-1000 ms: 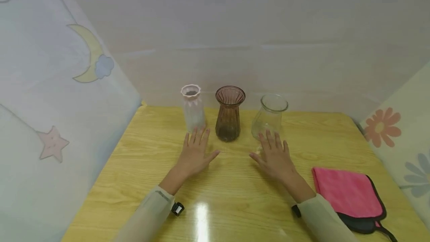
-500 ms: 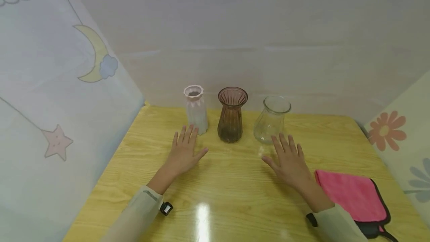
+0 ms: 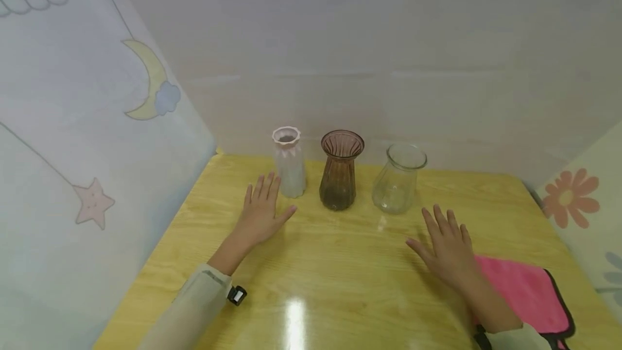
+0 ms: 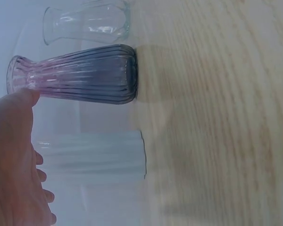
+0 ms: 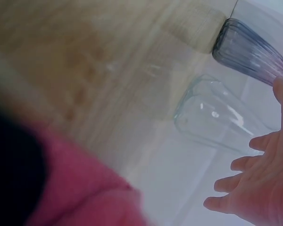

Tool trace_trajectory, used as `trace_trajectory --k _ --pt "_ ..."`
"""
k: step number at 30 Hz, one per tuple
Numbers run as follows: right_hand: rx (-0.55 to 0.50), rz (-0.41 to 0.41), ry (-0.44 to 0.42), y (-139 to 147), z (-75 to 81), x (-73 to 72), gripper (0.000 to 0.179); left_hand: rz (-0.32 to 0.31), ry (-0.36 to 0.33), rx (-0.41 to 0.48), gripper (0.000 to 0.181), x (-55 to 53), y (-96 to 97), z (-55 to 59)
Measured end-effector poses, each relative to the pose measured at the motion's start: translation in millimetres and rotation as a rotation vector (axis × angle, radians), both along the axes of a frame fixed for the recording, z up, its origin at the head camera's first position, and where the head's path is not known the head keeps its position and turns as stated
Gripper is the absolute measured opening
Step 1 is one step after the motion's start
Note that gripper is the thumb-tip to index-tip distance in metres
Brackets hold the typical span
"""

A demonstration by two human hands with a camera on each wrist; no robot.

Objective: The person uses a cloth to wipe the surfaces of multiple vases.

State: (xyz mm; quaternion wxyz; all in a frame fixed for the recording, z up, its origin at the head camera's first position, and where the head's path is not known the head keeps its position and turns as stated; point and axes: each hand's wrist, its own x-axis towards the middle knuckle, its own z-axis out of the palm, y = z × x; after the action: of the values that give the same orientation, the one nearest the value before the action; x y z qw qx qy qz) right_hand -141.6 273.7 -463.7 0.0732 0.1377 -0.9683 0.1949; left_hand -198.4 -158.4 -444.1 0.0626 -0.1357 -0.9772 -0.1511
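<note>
Three vases stand upright in a row at the back of the table. Leftmost is a white ribbed vase (image 3: 291,169) with a scalloped rim, then a purple-brown ribbed glass vase (image 3: 338,177), then a clear glass vase (image 3: 396,185). My left hand (image 3: 259,216) is spread palm down just in front of the white vase, its fingertips overlapping that vase's left side in the head view. To the right, my right hand (image 3: 449,253) is spread with straight fingers, apart from the clear vase and partly over a pink cloth (image 3: 529,293). Neither hand holds anything.
The pink cloth has a black edge and lies at the table's right side. A pale curtain wall (image 3: 340,42) rises behind the table (image 3: 330,263). Side walls carry printed moon, star and flower shapes. A black wrist strap (image 3: 237,295) sits at my left sleeve.
My right hand has moved right, away from the clear vase toward the pink cloth. My left hand has shifted left. The vases stay put while the head view shifts slightly.
</note>
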Motion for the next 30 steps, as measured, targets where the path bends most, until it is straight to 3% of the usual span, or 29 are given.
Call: trace_trajectory --k 9,20,30 --pt "-0.014 -0.024 -0.007 20 -8.2 11.0 0.087 0.032 -0.006 0.029 0.089 -8.6 -6.1 12.5" --pt "-0.017 -0.052 -0.005 46 -9.4 20.2 0.086 0.054 0.016 0.099 0.091 -28.6 -11.2 26.5" --pt "0.005 -0.082 -0.073 75 -18.6 25.0 0.087 0.048 0.054 0.164 0.093 -46.9 -14.3 30.1"
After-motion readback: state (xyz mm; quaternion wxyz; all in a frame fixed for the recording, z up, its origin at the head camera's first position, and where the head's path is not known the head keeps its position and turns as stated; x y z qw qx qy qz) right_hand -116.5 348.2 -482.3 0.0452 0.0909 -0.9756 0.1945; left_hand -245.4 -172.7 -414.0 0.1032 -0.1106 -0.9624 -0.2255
